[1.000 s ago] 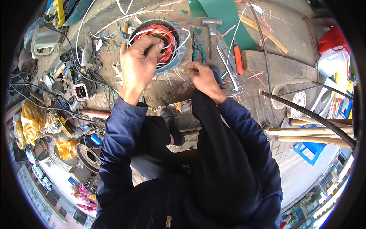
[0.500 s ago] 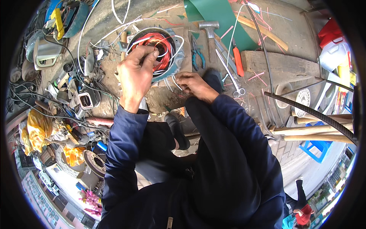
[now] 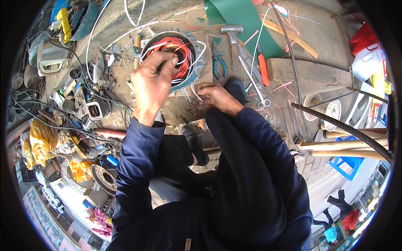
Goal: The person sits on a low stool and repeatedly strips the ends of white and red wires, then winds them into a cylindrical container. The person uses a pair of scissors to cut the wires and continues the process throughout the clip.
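Note:
A round motor stator (image 3: 196, 78) with a bluish-grey housing lies in front of me, filled with red wire windings (image 3: 169, 43) and white sleeving. My left hand (image 3: 153, 81) is over its near left side, thumb and forefinger pinched on a thin wire at the windings; the fingertips partly hide it. At the stator's near right edge my right hand (image 3: 220, 98) is closed, its fingertips pinching by a short white cord (image 3: 195, 93). More white cord loops off the stator's right side. Cardboard (image 3: 205, 54) lies beneath the stator.
Right of the stator lie blue-handled pliers (image 3: 218, 62), a hammer (image 3: 232, 30), an orange-handled knife (image 3: 263, 69), scissors (image 3: 264, 102) and a wooden beam (image 3: 307, 77). A ribbed steel bar (image 3: 343, 125) juts in at right. Tangled cables and scrap parts (image 3: 98, 108) crowd the left.
Both hands keep nearly the same places and grips. The view has shifted slightly. People in the background at lower right have moved.

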### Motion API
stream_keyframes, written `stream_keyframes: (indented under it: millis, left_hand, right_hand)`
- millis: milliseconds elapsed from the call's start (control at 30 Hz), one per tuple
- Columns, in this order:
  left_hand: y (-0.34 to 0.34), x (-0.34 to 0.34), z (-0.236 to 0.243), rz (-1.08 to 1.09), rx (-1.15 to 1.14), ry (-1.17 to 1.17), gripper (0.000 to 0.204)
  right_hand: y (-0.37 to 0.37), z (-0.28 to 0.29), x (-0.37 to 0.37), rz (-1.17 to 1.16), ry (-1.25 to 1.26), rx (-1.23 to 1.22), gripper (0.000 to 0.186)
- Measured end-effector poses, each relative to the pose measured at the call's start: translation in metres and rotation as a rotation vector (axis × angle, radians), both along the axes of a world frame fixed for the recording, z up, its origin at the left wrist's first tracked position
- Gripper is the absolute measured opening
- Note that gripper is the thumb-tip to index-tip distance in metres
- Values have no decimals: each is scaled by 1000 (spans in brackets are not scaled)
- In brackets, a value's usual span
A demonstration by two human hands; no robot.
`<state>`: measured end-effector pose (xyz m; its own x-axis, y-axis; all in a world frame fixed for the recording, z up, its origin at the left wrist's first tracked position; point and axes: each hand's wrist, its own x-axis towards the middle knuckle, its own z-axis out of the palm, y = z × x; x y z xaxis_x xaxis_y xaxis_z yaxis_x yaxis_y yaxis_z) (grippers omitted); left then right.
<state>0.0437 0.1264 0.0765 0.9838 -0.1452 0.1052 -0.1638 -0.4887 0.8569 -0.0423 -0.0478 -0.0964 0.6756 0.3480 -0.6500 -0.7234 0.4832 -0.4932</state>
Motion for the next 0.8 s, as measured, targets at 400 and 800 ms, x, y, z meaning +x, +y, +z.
stream_keyframes:
  millis: [400,800]
  left_hand:
    - [-1,0,0,-6,23,-27,6]
    - [-3,-1,2,-14,11,-36,6]
  right_hand:
    - [1,-5,2,224,-491,-533,30]
    - [17,12,-2,208,-835,-1160,28]
